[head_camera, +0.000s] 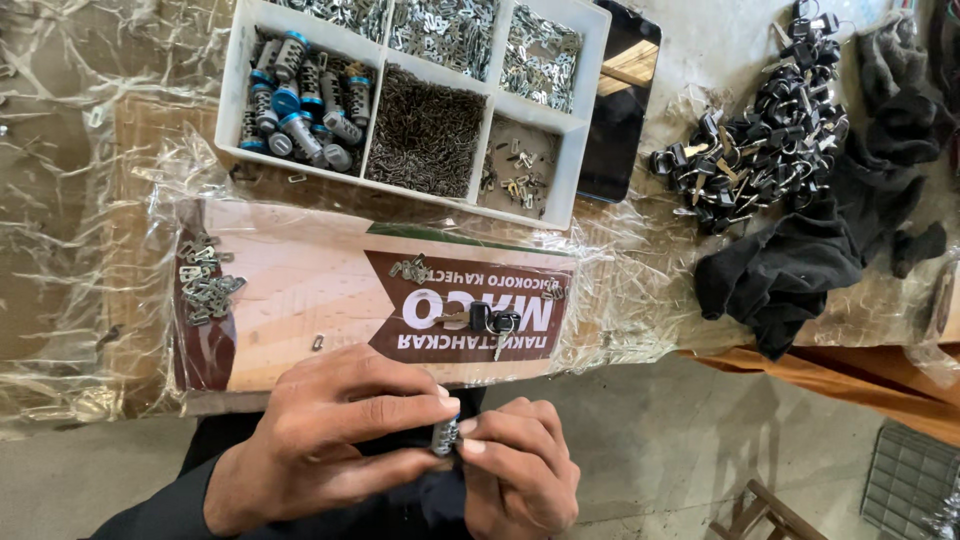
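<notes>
Plastic-wrapped bench (80, 200): white compartment tray (590, 60) at 12, black key pile (760, 150) and dark cloth (800, 270) at 2, keys (490, 320) centre.

1. Bare board (300, 290) lies open between the near-left pile of metal plates (205, 280) and the keys (490, 320); a white compartment tray (578, 120) blocks the far side.
2. Far right, a key heap (760, 150) and black cloth (800, 270) crowd the table.

A small silvery metal cylinder (446, 436) is mostly hidden between the fingers of the left hand (335, 450) and right hand (520, 470). The white plastic compartment tray (575, 140) is cut off at the top edge. Its tiny metal parts (425, 130) are too small to tell apart.
</notes>
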